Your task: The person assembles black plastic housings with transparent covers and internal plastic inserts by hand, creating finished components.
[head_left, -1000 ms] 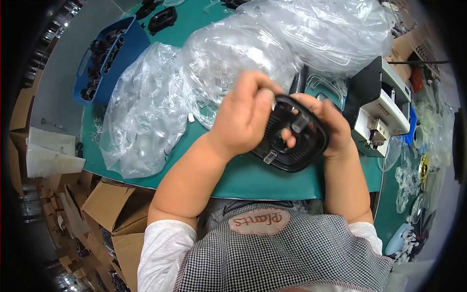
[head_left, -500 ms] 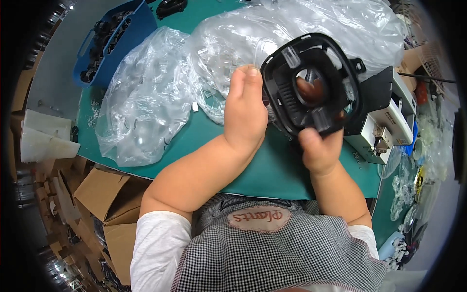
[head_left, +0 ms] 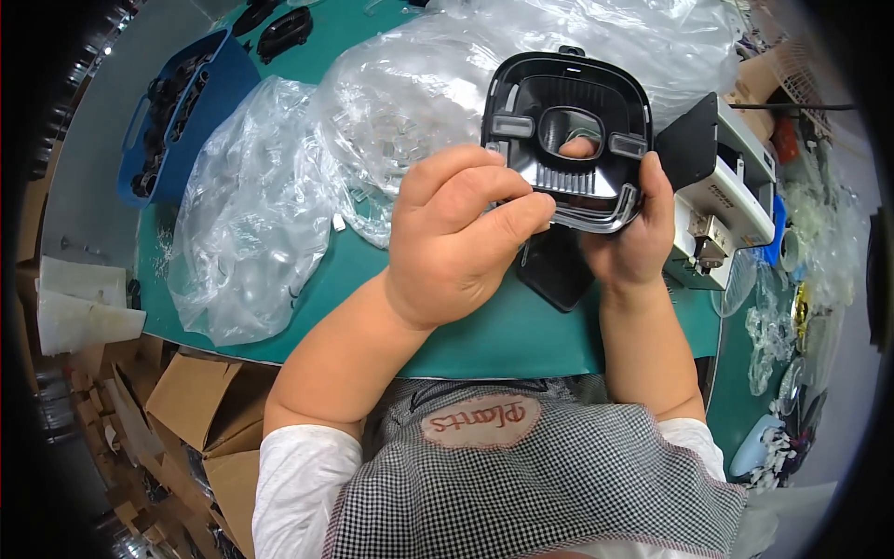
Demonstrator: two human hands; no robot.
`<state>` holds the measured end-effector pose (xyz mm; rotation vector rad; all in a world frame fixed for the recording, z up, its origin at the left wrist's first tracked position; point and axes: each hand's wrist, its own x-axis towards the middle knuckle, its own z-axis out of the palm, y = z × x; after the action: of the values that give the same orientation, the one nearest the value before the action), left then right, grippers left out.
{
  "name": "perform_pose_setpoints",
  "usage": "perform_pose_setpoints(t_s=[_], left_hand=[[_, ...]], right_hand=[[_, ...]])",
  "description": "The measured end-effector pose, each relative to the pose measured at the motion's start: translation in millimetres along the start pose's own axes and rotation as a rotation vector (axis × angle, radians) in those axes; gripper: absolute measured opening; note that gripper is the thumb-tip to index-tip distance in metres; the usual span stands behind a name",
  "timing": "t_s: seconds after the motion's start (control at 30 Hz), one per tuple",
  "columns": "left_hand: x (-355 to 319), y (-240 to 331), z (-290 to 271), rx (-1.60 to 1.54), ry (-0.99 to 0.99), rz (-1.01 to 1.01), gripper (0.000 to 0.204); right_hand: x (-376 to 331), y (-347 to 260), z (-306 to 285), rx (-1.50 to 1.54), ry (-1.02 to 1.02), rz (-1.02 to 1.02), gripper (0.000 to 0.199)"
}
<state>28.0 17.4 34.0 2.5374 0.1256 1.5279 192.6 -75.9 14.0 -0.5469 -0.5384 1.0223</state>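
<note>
I hold a black plastic frame part point(head_left: 568, 121), rounded-square with an oval opening in its middle, up above the green table mat point(head_left: 503, 326). My right hand point(head_left: 633, 238) grips its lower right edge from behind, and one finger shows through the opening. My left hand point(head_left: 456, 233) pinches the frame's lower left edge, where a clear curved strip point(head_left: 596, 219) runs along the bottom rim. A black flat piece point(head_left: 554, 270) lies on the mat under my hands.
Large clear plastic bags point(head_left: 261, 205) of small clear parts cover the mat on the left and behind. A blue bin point(head_left: 186, 112) with black parts stands at far left. A white and black machine point(head_left: 722, 186) sits to the right. Cardboard boxes point(head_left: 186, 419) stand below the table's edge.
The frame has been lifted from near the mat and turned so that its inner side faces me. My left hand has shifted from covering it to pinching its lower edge.
</note>
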Motion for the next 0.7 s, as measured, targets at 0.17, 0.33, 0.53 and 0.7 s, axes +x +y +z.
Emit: perform_pose_setpoints(t_s=[0.17, 0.33, 0.53, 0.7], left_hand=[[-0.1, -2.0, 0.1, -0.13, -0.06, -0.071, 0.025], [3.6, 3.7, -4.7, -0.161, -0.113, -0.141, 0.02], [2.0, 1.8, -3.8, -0.192, -0.106, -0.156, 0.019], [2.2, 6.8, -2.1, -0.206, -0.097, -0.152, 0.02]], right_hand=[[-3.1, 6.0, 1.1, -0.054, -0.035, -0.056, 0.056], [-3.4, 8.7, 1.5, -0.089, -0.055, -0.087, 0.058], [-6.5, 11.3, 4.9, -0.143, -0.05, -0.141, 0.058], [-11.5, 7.8, 6.3, -0.181, -0.042, -0.199, 0.057]])
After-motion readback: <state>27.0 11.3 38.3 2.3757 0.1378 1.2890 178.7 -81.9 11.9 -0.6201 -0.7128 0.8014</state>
